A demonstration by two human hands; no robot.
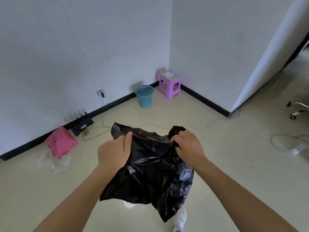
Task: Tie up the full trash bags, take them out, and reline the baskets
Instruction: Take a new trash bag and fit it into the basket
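Pale floor [234, 164], white-walled corner. We log, left to right:
- pink bag [61, 142], at the skirting
- left grip [113, 151], pinching the black trash bag [150, 164] at its rim
- blue basket [144, 96], upright near the corner
- purple stool [169, 85]
- right grip [187, 146], clenched on the rim

Bag held aloft, mouth up, long axis hanging down.

A black trash bag [150, 173] hides the fingers of the left hand [113, 153] and most of a white shoe [179, 218]; chair base [298, 108] cut off at right; white item [168, 74] atop purple stool [169, 87] too small to identify.
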